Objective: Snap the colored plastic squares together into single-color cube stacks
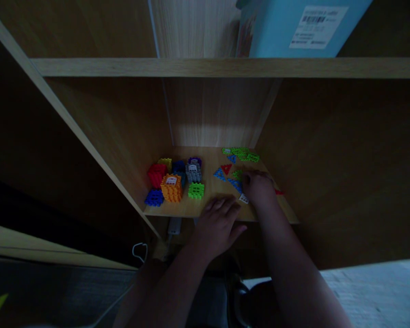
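My left hand [220, 223] rests at the front edge of the lower shelf, its fingers spread and bent over the edge, with nothing in it. Further in, my right hand [259, 186] is closed, fingers curled down among loose plastic building pieces; what they pinch is hidden. Right at its fingertips lies a green piece [237, 175]. A blue triangle [235, 185] and a white window piece [243, 198] are beside that hand. Slightly left are a red triangle [226, 169] and another blue triangle [219, 174].
Stacks of square pieces stand on the left: orange [171, 187], red [157, 175], blue [154, 197], grey [193, 173] and green [196, 191]. Green pieces [241, 154] lie at the back. Wooden side walls and an upper board [205, 67] enclose the space; a blue box [276, 32] sits above.
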The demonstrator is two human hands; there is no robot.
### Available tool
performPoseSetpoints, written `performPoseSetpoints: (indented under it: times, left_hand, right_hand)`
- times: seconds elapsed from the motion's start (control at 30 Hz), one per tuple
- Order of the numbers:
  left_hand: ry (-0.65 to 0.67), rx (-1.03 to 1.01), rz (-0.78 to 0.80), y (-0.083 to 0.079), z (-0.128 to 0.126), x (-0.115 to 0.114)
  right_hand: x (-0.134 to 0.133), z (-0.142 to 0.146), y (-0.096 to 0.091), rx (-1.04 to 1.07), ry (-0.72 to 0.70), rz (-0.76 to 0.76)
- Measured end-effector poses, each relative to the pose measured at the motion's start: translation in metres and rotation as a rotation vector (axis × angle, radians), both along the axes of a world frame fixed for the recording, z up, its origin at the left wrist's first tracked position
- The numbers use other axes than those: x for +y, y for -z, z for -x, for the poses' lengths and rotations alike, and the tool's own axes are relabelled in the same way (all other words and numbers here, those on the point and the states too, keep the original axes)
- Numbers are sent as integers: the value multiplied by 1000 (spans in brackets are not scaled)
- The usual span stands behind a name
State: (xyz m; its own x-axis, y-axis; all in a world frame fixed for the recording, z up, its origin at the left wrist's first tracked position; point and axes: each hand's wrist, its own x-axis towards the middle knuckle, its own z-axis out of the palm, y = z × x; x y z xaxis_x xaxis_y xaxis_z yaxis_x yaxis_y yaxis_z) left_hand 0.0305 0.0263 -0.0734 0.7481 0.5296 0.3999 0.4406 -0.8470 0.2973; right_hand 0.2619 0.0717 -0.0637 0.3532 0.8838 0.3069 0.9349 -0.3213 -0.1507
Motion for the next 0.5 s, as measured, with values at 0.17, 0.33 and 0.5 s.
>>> performPoseSetpoints:
  times: [0.17, 0.33, 0.5]
  left_hand:
    - [8, 24, -23, 0, -2, -2]
    - [52, 62, -78, 2, -14, -5]
    - [-14, 54, -67, 5, -22, -4]
  right_hand:
    - [-1, 0, 3, 19, 33, 13]
    - [0, 1, 4, 37, 57, 21]
    - [-1, 2, 0, 53, 87, 26]
